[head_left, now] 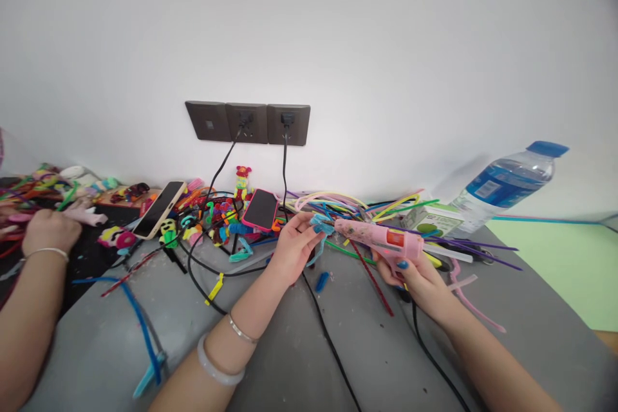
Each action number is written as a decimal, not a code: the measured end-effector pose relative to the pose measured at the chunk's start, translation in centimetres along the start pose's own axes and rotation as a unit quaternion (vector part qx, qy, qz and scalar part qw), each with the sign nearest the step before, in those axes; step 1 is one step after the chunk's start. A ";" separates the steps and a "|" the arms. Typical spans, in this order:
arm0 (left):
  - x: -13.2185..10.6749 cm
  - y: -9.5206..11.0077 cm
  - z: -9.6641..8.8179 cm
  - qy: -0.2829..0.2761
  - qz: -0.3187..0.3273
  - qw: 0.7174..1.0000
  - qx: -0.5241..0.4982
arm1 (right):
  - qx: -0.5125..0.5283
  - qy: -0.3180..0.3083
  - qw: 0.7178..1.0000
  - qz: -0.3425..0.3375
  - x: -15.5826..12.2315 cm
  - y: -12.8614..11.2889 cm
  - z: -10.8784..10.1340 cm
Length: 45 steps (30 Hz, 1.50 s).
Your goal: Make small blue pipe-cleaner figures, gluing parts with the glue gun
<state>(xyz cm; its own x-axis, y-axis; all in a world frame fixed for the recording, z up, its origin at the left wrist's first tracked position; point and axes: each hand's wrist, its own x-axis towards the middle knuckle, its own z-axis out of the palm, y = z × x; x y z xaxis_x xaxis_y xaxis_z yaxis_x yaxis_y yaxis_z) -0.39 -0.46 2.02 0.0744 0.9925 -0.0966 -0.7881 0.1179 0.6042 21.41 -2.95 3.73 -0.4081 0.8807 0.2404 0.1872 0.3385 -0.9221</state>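
In my right hand (410, 280) is a pink glue gun (379, 238), gripped by its handle with the nozzle pointing left. My left hand (295, 246) pinches a light blue pipe cleaner piece (322, 224) right at the nozzle; whether the two touch I cannot tell. One strand of the blue piece hangs below my fingers. On the table under my hands lies a short dark blue pipe cleaner piece (322, 281). A dark red pipe cleaner (374, 283) slants down beneath the glue gun.
Loose pipe cleaners (338, 199) and small figures (212, 222) crowd the wall side. Two phones (161, 209) (261, 209) lean there. Black cords (284, 167) run from sockets (248, 123) across the grey table (299, 354). A water bottle (512, 180) stands right; a co-worker's hand (51, 232) works left.
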 end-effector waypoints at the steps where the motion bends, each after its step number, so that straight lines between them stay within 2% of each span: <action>1: 0.0 0.0 0.0 -0.002 0.000 1.000 0.000 | -0.003 0.000 1.000 0.002 0.0 -0.1 0.0; 17: 0.0 0.2 0.0 0.026 0.004 1.000 -0.001 | 0.008 -0.018 0.999 0.024 -0.4 0.8 -0.6; 24: 0.1 0.2 0.0 0.015 0.017 1.000 0.000 | -0.004 -0.024 0.999 0.039 -0.2 -0.1 -0.6; 30: 0.2 0.1 0.0 0.032 0.040 0.999 0.011 | -0.013 -0.015 0.999 0.033 -0.1 -0.6 -0.9; 33: 0.3 0.3 0.0 0.042 0.051 0.998 0.003 | 0.021 -0.003 0.999 0.042 -0.5 -0.3 -1.5; 37: 0.3 0.7 0.0 0.042 0.043 0.998 -0.008 | 0.123 0.076 0.988 0.051 -1.7 -0.6 -2.3; 40: 0.2 0.7 0.0 0.030 0.028 0.999 -0.006 | 0.198 0.167 0.964 0.054 -3.5 -1.6 -2.9; 43: 0.1 0.5 0.1 0.023 0.014 1.000 0.003 | 0.242 0.322 0.912 0.078 -6.3 -2.3 -3.2; 45: 0.0 0.4 0.3 0.016 0.011 1.000 0.008 | 0.232 0.391 0.884 0.109 -8.7 -2.2 -3.5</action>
<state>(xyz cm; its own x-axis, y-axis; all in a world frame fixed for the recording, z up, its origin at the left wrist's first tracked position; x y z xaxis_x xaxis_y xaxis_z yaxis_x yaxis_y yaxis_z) -0.56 -0.45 2.47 0.0383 0.9934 -0.1082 -0.7800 0.0974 0.6181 27.72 -10.23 4.78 0.3693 0.9292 0.0106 -0.2751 0.1202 -0.9539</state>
